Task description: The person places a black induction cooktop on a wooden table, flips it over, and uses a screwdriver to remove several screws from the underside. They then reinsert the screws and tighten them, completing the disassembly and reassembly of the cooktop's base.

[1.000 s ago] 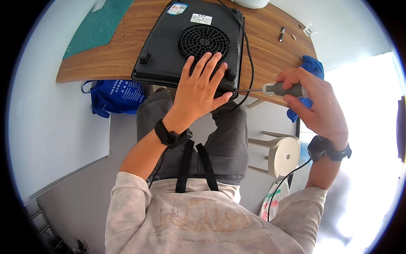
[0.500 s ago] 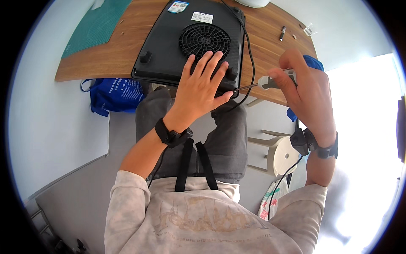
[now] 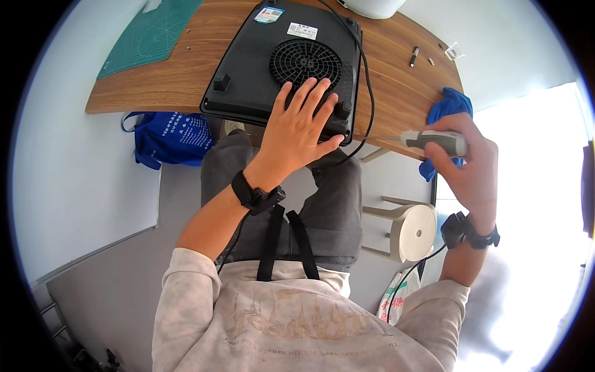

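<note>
A black induction cooker (image 3: 251,68) lies upside down at the table's near edge, its round fan grille (image 3: 305,62) and stubby feet facing up. My left hand (image 3: 294,133) rests flat on its underside, fingers spread below the grille, thumb towards the near right corner. My right hand (image 3: 471,164) grips the grey-and-white handle of a screwdriver (image 3: 434,142) to the right of the cooker. Its thin shaft, smeared by motion, points left at that corner; the tip looks just short of a small corner hole. The cooker's black cord (image 3: 370,87) loops down its right side.
On the wooden table (image 3: 396,80) are a green cutting mat (image 3: 149,40), a marker pen (image 3: 414,56) and a white container (image 3: 375,7). Blue cloth (image 3: 449,105) hangs over the right edge. A blue bag (image 3: 173,136) hangs below left; a stool (image 3: 412,232) stands right.
My right hand has drawn back to the right and slightly down with the screwdriver, whose tip has left the cooker's corner. My left hand stays on the cooker.
</note>
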A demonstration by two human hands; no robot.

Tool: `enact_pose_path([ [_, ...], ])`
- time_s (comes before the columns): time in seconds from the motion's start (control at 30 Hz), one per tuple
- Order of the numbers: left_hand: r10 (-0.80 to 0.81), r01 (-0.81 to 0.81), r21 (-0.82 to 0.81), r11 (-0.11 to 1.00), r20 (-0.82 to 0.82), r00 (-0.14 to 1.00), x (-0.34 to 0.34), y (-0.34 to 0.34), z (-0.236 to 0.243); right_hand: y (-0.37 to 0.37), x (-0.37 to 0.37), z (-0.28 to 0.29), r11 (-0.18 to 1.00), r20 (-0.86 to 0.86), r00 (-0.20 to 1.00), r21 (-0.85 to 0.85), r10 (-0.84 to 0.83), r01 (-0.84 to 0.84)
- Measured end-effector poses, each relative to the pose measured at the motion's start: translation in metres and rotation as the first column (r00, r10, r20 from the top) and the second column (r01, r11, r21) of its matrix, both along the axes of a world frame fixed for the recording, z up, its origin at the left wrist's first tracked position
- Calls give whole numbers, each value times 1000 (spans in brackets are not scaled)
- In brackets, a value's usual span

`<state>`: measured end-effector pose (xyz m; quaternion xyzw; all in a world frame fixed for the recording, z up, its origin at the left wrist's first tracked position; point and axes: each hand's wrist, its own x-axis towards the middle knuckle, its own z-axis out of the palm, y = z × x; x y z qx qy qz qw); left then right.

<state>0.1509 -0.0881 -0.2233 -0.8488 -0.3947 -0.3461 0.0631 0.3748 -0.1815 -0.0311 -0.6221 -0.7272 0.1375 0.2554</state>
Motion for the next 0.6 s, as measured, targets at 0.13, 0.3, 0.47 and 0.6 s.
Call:
enact_pose_path([
  [0.13,-4,4,1,1000,3,1000,1,0,1,-6,10,-5,996,-47,995,21,-84,85],
  [0.3,-4,4,1,1000,3,1000,1,0,0,-5,3,-7,992,35,997,98,75,-78],
  [0.47,2,-2,2,1000,-10,1000,1,0,0,-3,9,-2,982,123,978,55,171,-178],
  [0.6,7,-7,8,1000,-17,1000,1,1,-1,-4,12,-2,979,69,976,1,205,-205],
])
